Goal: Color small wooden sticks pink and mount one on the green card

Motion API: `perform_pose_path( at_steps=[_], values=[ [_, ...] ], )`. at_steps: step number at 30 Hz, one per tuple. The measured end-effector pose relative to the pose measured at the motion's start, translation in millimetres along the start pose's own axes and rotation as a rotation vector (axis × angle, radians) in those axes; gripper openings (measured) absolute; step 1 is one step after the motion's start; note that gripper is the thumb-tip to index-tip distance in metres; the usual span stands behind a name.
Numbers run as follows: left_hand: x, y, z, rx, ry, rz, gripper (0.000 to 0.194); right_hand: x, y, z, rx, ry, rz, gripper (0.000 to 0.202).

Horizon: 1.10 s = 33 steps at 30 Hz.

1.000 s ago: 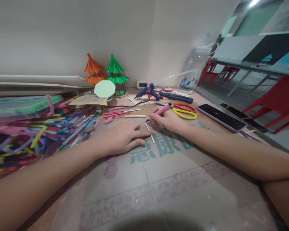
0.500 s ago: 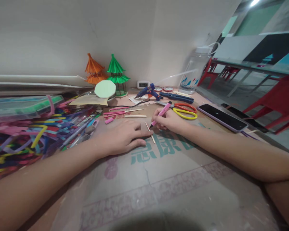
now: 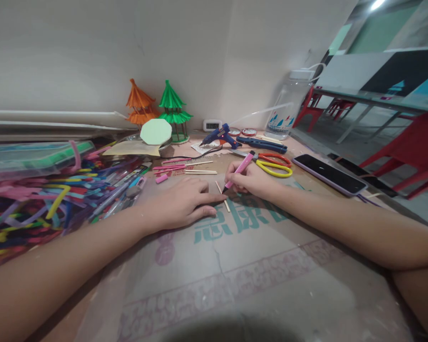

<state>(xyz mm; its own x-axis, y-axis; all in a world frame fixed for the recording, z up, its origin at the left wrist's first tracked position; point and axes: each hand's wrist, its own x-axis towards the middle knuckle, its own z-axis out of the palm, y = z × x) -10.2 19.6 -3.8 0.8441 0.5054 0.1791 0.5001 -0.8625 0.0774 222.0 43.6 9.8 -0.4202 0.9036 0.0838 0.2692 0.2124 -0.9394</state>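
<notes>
My right hand (image 3: 251,179) grips a pink marker (image 3: 243,164), its dark tip down at a thin pale wooden stick (image 3: 227,205). My left hand (image 3: 187,202) lies flat with fingers stretched out, the index fingertip pressing on that stick. The stick rests on a plastic-covered board (image 3: 264,275) with green printed characters. A pink marker cap (image 3: 161,178) lies just beyond my left hand. Behind it are several pink sticks (image 3: 169,168) and plain pale sticks (image 3: 200,172).
At the back stand a blue glue gun (image 3: 217,135), orange (image 3: 140,102) and green (image 3: 173,110) pagoda models and a water bottle (image 3: 283,109). Scissors (image 3: 274,164) and a phone (image 3: 328,174) are on the right. Colourful pipe cleaners (image 3: 39,204) heap up at left.
The pink marker's tip has shifted very slightly toward the left index fingertip along the stick. My left hand and the stick have stayed in place.
</notes>
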Motion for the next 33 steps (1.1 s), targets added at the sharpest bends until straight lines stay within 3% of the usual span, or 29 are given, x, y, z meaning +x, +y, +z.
perform_pose_path(
  at_steps=[33],
  values=[
    [-1.0,-2.1,1.2,0.008,0.003,-0.004,0.052,4.1,0.7,2.1,-0.155,0.104,-0.019,0.011]
  ],
)
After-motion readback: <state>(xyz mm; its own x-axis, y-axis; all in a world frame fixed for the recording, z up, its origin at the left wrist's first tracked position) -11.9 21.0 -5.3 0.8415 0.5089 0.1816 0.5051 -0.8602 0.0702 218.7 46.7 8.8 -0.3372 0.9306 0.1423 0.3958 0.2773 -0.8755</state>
